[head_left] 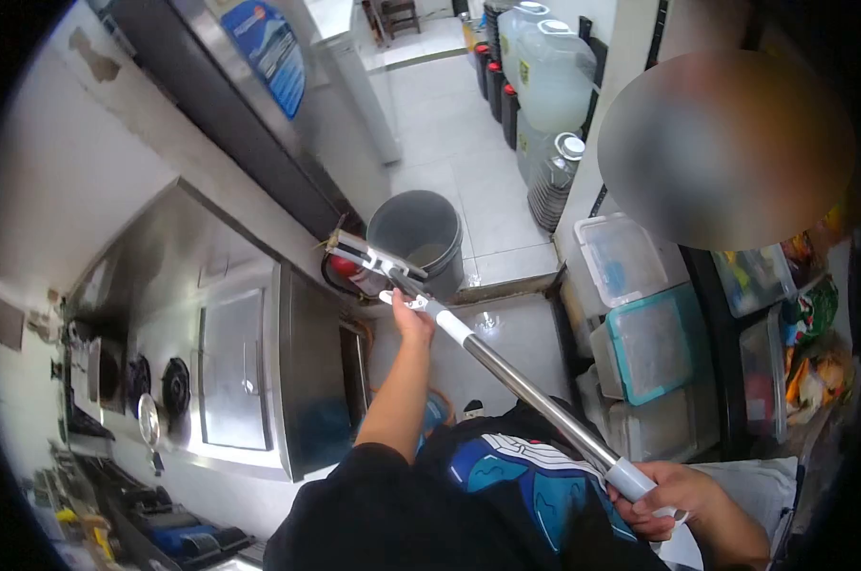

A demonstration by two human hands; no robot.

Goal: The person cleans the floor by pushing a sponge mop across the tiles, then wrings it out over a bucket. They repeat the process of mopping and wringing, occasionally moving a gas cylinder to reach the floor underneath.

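Observation:
A mop (535, 390) with a shiny metal pole slants across my body, its head up to the left and its end down to the right. My right hand (663, 497) is wrapped round the grey grip near the lower end. Close below the head, my left hand (413, 319) closes on the white lever part; some of its fingers are hidden behind it. The mop head hangs by the rim of a dark grey bucket (416, 205), which stands on the tiles. Partly behind the head is a red fire extinguisher (359, 276).
A steel counter with burners (235, 371) runs along the left. Clear plastic jugs (554, 76) line the right wall ahead. Lidded storage boxes (654, 343) are stacked at my right beside a shelf. A raised threshold (506, 290) crosses the floor in front of me.

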